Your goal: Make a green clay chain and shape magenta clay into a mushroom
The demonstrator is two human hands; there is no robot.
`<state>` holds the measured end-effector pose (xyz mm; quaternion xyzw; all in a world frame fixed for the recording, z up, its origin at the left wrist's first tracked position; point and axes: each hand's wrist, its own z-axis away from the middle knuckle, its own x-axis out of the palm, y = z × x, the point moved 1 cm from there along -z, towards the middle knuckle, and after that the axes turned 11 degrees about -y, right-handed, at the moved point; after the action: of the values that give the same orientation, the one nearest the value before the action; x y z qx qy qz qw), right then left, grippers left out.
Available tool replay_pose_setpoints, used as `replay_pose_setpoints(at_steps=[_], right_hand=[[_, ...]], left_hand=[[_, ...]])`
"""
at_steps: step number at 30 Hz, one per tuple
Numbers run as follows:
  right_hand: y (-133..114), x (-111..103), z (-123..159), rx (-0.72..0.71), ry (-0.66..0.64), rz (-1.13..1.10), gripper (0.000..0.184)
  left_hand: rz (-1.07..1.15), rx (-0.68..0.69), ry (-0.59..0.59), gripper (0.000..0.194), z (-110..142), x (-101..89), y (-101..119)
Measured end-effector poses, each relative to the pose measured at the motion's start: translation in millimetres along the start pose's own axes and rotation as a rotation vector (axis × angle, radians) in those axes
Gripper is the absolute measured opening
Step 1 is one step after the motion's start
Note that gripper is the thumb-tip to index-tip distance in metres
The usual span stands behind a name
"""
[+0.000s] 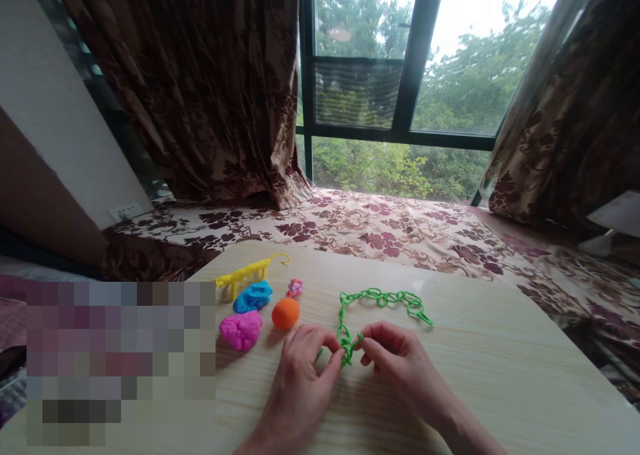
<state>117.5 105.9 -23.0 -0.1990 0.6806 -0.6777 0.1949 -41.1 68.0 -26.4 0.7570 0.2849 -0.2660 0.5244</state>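
Observation:
A green clay chain (383,300) of linked loops lies curved on the light wooden table (500,368). My left hand (305,368) and my right hand (395,362) meet at its near end, fingers pinched together on the last green links. To the left lie an orange clay ball (285,313), a pink clay lump (241,329), a blue clay lump (253,296), a yellow clay figure (247,273) with a thin tail, and a small pink clay piece (295,287).
Beyond the table a floral brown-patterned cover (380,232) spreads to a large window (400,88) flanked by dark floral curtains (210,95). A blurred patch covers the table's left part. A wall socket (125,211) sits at left.

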Motion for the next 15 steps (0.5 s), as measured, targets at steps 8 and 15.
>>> replay_pose_setpoints(at_steps=[8,15], right_hand=[[5.4,0.0,-0.7,0.01,-0.017,-0.063,0.015],[3.9,0.2,-0.9,0.002,0.002,-0.043,0.015]], left_hand=[[-0.035,0.119,-0.056,0.013,-0.8,-6.4,6.6],[-0.163,0.112,-0.045,0.01,3.8,-2.7,7.3]])
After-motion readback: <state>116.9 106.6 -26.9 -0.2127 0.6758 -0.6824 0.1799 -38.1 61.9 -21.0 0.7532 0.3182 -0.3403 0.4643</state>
